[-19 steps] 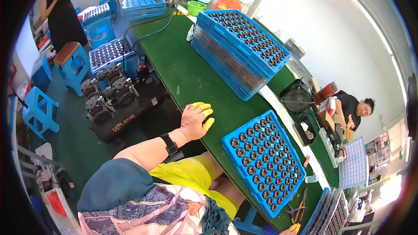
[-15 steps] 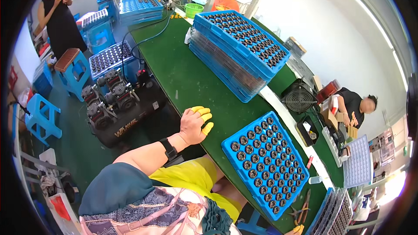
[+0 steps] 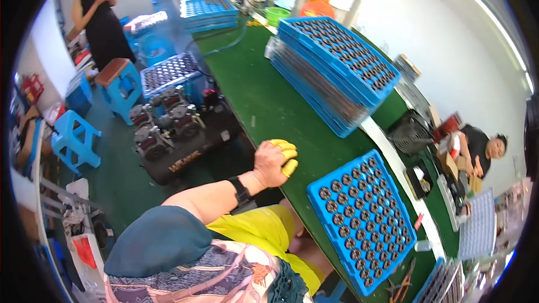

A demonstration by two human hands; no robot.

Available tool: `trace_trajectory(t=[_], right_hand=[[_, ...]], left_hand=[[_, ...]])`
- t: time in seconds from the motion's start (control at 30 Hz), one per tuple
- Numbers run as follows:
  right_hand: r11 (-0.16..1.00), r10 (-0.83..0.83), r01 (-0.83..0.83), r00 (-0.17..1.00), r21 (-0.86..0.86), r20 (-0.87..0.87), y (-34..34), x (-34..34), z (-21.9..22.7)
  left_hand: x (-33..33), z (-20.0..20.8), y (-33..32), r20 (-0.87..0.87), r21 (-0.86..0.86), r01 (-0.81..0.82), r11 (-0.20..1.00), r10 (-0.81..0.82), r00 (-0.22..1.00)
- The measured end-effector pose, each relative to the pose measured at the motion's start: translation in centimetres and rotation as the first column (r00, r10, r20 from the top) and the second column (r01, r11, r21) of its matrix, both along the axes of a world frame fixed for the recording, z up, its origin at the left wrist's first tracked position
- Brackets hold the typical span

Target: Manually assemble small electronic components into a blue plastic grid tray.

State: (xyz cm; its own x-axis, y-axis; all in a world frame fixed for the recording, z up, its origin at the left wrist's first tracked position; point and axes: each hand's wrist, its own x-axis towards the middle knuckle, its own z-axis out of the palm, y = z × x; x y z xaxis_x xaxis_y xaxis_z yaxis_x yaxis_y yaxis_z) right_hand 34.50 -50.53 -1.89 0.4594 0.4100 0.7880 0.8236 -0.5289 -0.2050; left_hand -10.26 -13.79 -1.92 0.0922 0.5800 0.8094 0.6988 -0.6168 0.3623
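Note:
My left hand (image 3: 274, 163), with yellow covers on its fingers, rests at the near edge of the green table (image 3: 252, 95). Its thumb is apart from the fingers, and I see nothing held in it. Just right of this hand lies a blue tray (image 3: 337, 242) filled with rows of small round dark parts with metallic rims. Farther off stands a tall stack of similar blue trays (image 3: 314, 92), its top one full of the same parts. Pliers with orange handles (image 3: 403, 287) lie past the tray's near right corner. My right hand is out of sight.
A black air compressor (image 3: 188, 151) stands on the floor left of the table, near blue stools (image 3: 76, 140). A black fan (image 3: 412, 133) sits behind the tray. One person (image 3: 109, 36) stands far left; another (image 3: 480, 148) is beyond the table at right, near boxes.
The whole view has shifted, so the scene sits farther right. My left hand keeps its place at the table edge. The right fingertips, seen before at the lower edge, have left the picture.

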Motion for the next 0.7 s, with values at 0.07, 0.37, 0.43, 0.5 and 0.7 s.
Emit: trace_trajectory(t=[0.07,0.37,0.43,0.5,0.7], right_hand=[[0.981,-0.184,0.163,0.959,-0.109,-0.217,-0.1,-0.9,1.2],[0.995,-0.093,0.088,0.987,-0.045,-0.131,-0.7,1.3,-0.6],[0.995,-0.101,0.099,0.988,-0.020,-0.114,-0.9,1.4,-0.9],[0.995,-0.102,0.098,0.982,-0.032,-0.161,0.0,0.3,0.2],[0.995,-0.100,0.100,0.971,-0.010,-0.217,0.9,-2.3,2.1]], left_hand=[[0.2,-0.2,-0.1,-0.002,-0.007,-0.001,1.000,0.001,1.000],[0.2,0.3,-0.7,0.003,-0.004,-0.021,1.000,0.021,1.000],[0.3,0.0,-0.4,-0.005,0.001,-0.006,1.000,0.006,1.000],[0.3,-0.4,-0.1,-0.014,0.010,-0.012,1.000,0.012,1.000],[0.1,-0.4,0.0,-0.040,0.011,0.008,1.000,-0.008,0.999]])
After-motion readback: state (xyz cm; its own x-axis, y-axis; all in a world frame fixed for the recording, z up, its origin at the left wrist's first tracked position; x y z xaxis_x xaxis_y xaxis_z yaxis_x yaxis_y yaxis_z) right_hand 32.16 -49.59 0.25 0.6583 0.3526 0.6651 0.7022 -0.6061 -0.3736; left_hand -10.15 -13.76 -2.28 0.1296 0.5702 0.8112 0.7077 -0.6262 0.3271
